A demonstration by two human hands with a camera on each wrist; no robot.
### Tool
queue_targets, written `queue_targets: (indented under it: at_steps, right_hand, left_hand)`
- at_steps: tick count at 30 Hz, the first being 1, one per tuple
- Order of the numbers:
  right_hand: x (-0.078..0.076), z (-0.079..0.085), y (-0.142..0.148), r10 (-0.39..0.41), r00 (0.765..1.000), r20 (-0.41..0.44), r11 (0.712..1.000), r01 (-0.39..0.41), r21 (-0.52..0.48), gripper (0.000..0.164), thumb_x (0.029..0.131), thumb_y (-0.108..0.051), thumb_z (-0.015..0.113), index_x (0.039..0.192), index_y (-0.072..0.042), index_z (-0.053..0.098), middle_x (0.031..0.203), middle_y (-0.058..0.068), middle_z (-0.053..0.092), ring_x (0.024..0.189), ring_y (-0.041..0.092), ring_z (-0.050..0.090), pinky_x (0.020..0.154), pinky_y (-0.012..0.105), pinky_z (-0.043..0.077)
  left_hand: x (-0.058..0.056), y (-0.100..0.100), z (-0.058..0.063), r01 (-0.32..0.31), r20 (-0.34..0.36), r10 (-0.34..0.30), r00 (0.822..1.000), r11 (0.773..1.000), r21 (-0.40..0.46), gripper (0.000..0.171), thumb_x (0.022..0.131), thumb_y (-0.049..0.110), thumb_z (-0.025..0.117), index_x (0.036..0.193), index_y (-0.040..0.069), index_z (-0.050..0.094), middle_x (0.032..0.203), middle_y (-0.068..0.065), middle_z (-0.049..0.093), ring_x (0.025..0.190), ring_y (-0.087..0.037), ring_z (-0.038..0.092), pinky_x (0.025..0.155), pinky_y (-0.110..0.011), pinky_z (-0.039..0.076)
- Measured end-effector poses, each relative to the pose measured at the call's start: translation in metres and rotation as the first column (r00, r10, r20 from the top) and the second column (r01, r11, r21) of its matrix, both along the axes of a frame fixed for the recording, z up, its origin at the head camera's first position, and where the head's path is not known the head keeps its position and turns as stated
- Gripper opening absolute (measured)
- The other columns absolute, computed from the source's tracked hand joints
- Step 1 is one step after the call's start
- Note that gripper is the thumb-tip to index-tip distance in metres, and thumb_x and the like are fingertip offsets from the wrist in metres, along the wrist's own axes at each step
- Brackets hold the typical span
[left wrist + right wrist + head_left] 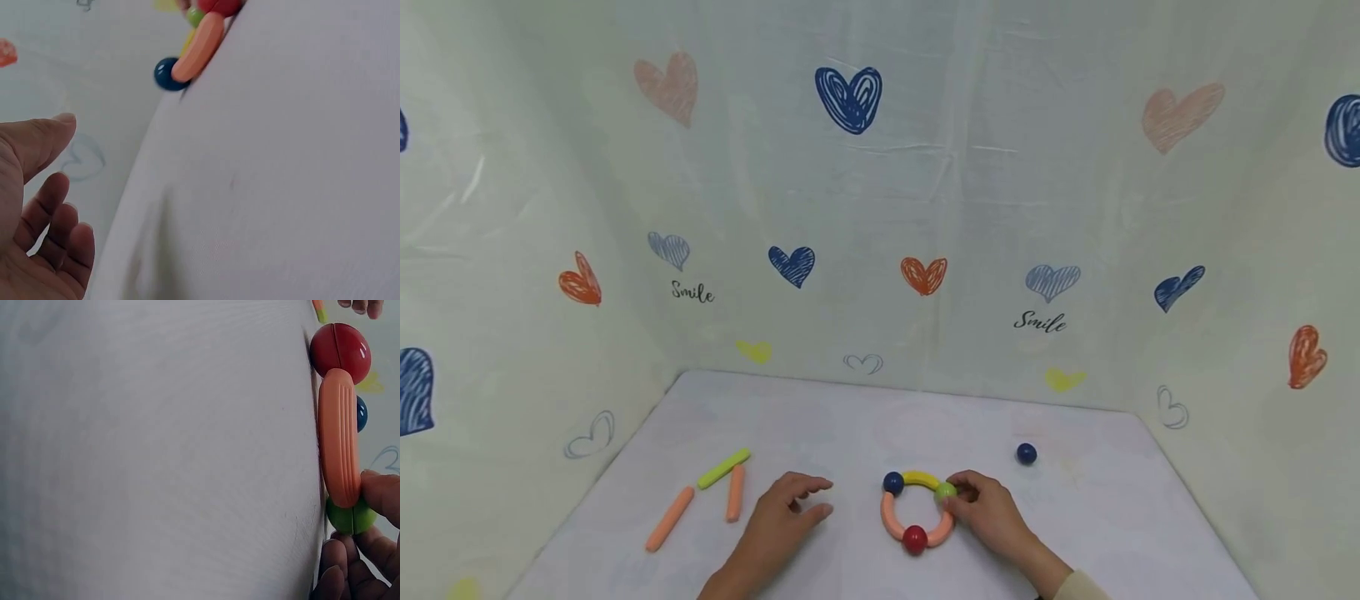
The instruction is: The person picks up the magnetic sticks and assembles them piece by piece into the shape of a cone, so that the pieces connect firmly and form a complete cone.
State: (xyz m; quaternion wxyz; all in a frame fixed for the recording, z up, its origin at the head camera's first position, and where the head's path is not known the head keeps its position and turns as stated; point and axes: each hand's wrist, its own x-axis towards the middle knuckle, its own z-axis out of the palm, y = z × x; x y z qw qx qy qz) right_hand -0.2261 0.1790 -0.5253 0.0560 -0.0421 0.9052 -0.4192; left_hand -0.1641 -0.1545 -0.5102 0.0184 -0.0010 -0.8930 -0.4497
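Note:
A ring of toy pieces lies on the table, made of a red ball (915, 539), a blue ball (892, 482), a green ball (945, 492), a curved yellow rod (921, 478) and two curved orange rods (891, 517). My right hand (992, 515) pinches the green ball between thumb and fingers. In the right wrist view, one orange rod (339, 437) spans from the red ball to the green one. Left of the ring, my left hand (778, 518) hovers with fingers and thumb apart, holding nothing; the left wrist view shows this hand (44, 206) away from the ring.
On the table's left lie a straight lime-green rod (724, 468) and two straight orange rods (670, 519). A loose dark blue ball (1026, 453) sits to the right, beyond my right hand. A pale curtain (970, 208) printed with hearts stands behind the white table (850, 417).

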Motion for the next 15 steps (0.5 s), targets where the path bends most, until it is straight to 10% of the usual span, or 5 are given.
queue_targets:
  at_steps: [7,15]
  right_hand:
    - [0.001,0.000,0.000,-0.003,1.000,0.005,1.000,0.002,0.012,0.032,0.088,-0.020,0.084,0.116,-0.008,0.074,0.094,-0.001,0.069,0.086,0.014,0.060,0.073,0.026,0.051]
    - [-0.001,0.000,0.001,0.009,1.000,0.008,1.000,-0.009,0.003,0.032,0.088,-0.019,0.084,0.115,-0.007,0.073,0.095,-0.001,0.069,0.086,0.014,0.060,0.073,0.026,0.052]
  left_hand:
    - [0.014,-0.067,0.008,-0.239,-0.001,0.239,0.971,0.971,-0.014,0.035,0.099,0.034,0.076,0.131,0.021,0.074,0.134,-0.004,0.067,0.111,-0.020,0.060,0.086,-0.029,0.051]
    - [0.016,-0.093,0.000,-0.300,0.035,0.299,0.954,0.954,0.017,0.051,0.099,0.041,0.075,0.141,0.013,0.067,0.150,-0.016,0.058,0.131,-0.032,0.057,0.097,-0.035,0.050]
